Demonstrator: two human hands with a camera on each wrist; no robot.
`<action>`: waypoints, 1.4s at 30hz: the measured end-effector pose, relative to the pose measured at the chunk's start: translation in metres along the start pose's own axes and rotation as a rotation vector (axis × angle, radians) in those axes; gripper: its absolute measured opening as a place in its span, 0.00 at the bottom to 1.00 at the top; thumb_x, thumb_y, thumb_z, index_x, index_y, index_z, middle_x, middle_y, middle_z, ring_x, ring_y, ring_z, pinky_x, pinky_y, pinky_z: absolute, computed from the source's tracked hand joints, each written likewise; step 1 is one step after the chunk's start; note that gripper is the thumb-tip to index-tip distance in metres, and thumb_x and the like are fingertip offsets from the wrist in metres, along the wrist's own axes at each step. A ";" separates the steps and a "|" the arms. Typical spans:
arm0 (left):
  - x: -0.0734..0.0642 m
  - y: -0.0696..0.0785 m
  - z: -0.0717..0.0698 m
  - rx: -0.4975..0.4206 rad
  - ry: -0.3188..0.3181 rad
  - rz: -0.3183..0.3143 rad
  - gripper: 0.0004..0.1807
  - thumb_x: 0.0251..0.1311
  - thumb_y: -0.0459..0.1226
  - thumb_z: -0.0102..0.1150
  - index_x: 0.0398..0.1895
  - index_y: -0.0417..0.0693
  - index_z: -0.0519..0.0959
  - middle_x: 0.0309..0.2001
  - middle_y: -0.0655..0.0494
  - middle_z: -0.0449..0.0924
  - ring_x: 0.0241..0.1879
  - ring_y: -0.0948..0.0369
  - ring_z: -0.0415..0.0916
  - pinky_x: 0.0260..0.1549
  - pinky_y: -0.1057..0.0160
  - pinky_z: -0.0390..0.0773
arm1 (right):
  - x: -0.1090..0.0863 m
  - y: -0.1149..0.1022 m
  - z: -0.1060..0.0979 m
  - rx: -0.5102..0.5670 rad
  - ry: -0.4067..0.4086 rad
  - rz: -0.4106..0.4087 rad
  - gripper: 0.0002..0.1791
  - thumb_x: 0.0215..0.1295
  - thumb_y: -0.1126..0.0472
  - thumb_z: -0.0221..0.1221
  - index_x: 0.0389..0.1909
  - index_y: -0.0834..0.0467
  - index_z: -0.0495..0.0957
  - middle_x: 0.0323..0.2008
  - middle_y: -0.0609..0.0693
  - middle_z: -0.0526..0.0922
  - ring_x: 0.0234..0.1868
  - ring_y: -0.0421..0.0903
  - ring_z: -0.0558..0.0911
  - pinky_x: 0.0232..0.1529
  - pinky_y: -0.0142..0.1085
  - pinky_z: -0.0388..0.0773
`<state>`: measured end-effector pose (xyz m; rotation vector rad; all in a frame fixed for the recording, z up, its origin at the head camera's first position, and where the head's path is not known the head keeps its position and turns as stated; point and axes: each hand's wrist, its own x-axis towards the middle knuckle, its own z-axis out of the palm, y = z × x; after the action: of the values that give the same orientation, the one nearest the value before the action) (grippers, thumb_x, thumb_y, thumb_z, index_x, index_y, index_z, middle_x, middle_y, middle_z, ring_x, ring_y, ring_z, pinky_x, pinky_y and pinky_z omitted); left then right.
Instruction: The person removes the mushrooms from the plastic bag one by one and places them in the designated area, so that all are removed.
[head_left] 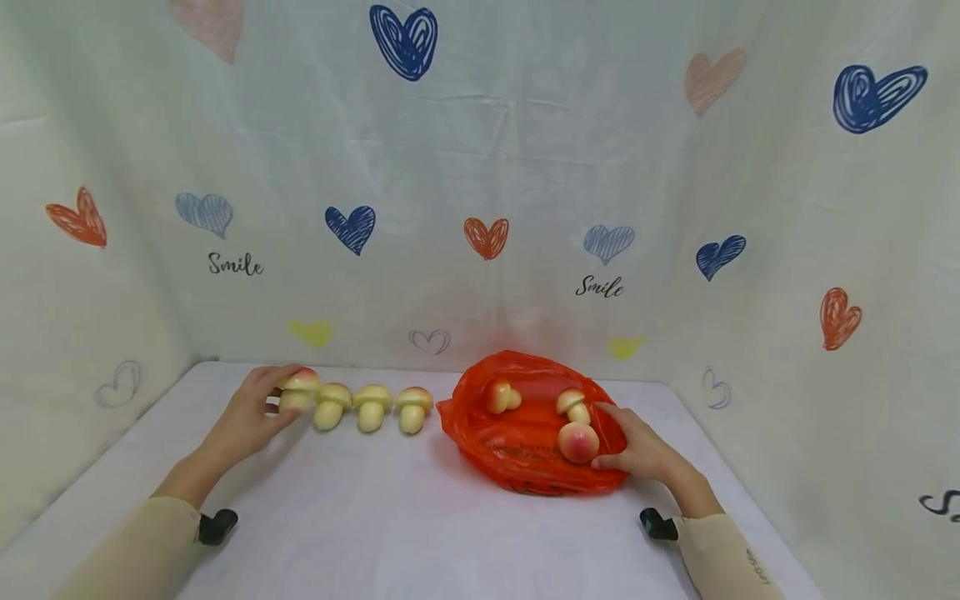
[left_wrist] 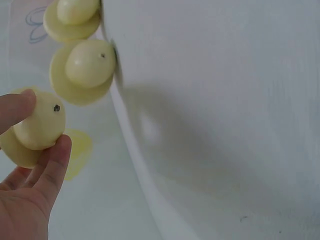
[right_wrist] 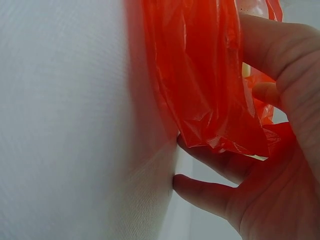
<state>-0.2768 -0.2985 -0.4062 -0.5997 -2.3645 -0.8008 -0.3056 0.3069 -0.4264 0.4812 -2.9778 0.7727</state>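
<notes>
My left hand (head_left: 251, 417) pinches a toy mushroom (left_wrist: 40, 120) between thumb and fingers at the left end of a row. The mushroom has a pale stem and a pinkish-yellow cap. Beside it, three similar mushrooms (head_left: 371, 407) stand in line. A red plastic bag (head_left: 480, 442) lies with its mouth open on the right, holding three more mushrooms. At its right edge my right hand (head_left: 645, 450) reaches in, thumb and index spread by the pink-capped mushroom (head_left: 578, 442). In the right wrist view, other fingers stay outside the bag; the plastic hides the thumb tip.
A white-covered table (head_left: 360, 517) bears everything. Behind and at both sides hangs a pale curtain (head_left: 465, 150) printed with hearts and words. Small dark devices sit at both wrists.
</notes>
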 end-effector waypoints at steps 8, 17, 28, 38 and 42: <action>-0.003 -0.011 -0.004 0.001 -0.047 -0.086 0.35 0.47 0.22 0.68 0.61 0.32 0.66 0.51 0.34 0.63 0.37 0.44 0.75 0.30 0.64 0.80 | -0.002 -0.004 0.001 0.015 -0.004 0.028 0.55 0.44 0.41 0.72 0.72 0.52 0.56 0.63 0.59 0.65 0.61 0.60 0.65 0.52 0.59 0.72; -0.004 -0.020 -0.006 0.014 -0.125 -0.166 0.35 0.48 0.23 0.67 0.62 0.30 0.65 0.50 0.31 0.63 0.39 0.41 0.74 0.30 0.61 0.80 | -0.002 -0.006 0.002 0.028 0.008 0.034 0.54 0.43 0.43 0.73 0.71 0.51 0.58 0.61 0.56 0.67 0.60 0.57 0.67 0.52 0.57 0.73; -0.001 -0.029 -0.001 0.035 -0.221 -0.228 0.34 0.50 0.26 0.66 0.62 0.29 0.64 0.49 0.29 0.64 0.41 0.41 0.74 0.36 0.51 0.78 | -0.002 -0.004 0.004 0.030 0.018 0.054 0.54 0.41 0.41 0.73 0.71 0.48 0.58 0.60 0.55 0.67 0.60 0.55 0.67 0.51 0.56 0.75; 0.005 -0.031 0.000 0.041 -0.289 -0.276 0.35 0.50 0.29 0.67 0.62 0.29 0.64 0.48 0.27 0.65 0.41 0.42 0.72 0.39 0.45 0.75 | -0.003 -0.005 0.004 0.027 0.020 0.055 0.54 0.41 0.44 0.74 0.70 0.48 0.59 0.59 0.54 0.68 0.59 0.55 0.69 0.52 0.55 0.74; 0.006 -0.031 -0.001 0.046 -0.291 -0.275 0.35 0.50 0.29 0.67 0.61 0.28 0.64 0.48 0.27 0.65 0.41 0.42 0.72 0.39 0.44 0.75 | -0.002 -0.005 0.005 0.024 0.022 0.063 0.53 0.41 0.44 0.74 0.70 0.48 0.59 0.58 0.54 0.68 0.58 0.54 0.69 0.52 0.55 0.74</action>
<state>-0.2989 -0.3202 -0.4144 -0.3977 -2.7668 -0.8189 -0.3021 0.3011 -0.4282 0.3798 -2.9797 0.8149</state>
